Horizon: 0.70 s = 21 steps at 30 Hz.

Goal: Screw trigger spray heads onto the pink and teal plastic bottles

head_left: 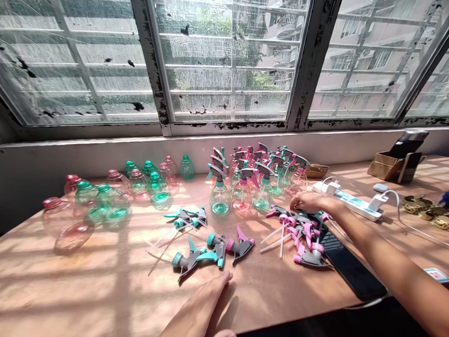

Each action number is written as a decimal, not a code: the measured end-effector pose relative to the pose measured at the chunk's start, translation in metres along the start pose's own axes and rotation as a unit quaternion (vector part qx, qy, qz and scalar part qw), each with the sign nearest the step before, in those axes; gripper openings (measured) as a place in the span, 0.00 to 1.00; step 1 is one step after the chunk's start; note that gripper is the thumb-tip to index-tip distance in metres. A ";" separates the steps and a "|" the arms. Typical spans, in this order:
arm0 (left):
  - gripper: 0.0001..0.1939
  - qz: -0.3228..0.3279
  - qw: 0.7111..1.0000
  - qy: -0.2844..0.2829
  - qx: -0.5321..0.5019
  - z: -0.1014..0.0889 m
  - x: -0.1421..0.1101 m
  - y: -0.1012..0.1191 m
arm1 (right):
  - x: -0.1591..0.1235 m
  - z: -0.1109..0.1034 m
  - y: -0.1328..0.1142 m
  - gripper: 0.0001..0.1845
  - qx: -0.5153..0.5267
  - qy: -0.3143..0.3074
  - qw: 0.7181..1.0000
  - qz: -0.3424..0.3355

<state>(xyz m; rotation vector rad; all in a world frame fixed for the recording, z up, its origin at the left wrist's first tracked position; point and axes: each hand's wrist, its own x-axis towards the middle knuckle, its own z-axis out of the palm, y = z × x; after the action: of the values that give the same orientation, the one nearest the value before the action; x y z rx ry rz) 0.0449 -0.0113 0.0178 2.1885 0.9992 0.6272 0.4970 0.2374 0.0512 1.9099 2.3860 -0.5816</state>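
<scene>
My left hand (208,300) lies on the table near its front edge with the fingers stretched out and nothing in them. Just beyond it are loose trigger spray heads, among them a teal and grey one (187,261) and a pink and grey one (241,246). Over on the right, my right hand (308,203) reaches down to a pile of pink and grey spray heads (299,227). Its fingers curl downward at the far side of the pile, and what they hold, if anything, is hidden. Thin clear tubes (282,239) stick out of the pile.
Several green and pink bottles without heads (112,206) stand at the left. Bottles with spray heads (242,191) are grouped at the back. A black phone (351,266) lies under my right forearm, near a power strip (358,204). Behind stands a cardboard box (384,166).
</scene>
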 end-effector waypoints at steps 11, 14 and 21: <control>0.15 0.009 1.000 -0.001 0.005 0.000 0.000 -0.001 | -0.019 0.001 -0.048 0.15 0.028 -0.046 0.994 -0.100; 0.16 0.014 1.000 -0.003 0.010 0.000 -0.001 -0.003 | -0.026 0.005 -0.066 0.15 0.044 -0.049 0.991 -0.120; 0.19 0.021 0.999 -0.001 0.028 0.002 -0.006 -0.014 | -0.036 0.006 -0.079 0.16 0.102 -0.015 0.979 -0.177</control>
<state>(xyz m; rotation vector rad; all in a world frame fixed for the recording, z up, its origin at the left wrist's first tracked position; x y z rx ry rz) 0.0357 -0.0095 0.0053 2.2630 0.9833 0.6231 0.4301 0.1882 0.0754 1.5256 2.7612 -0.8972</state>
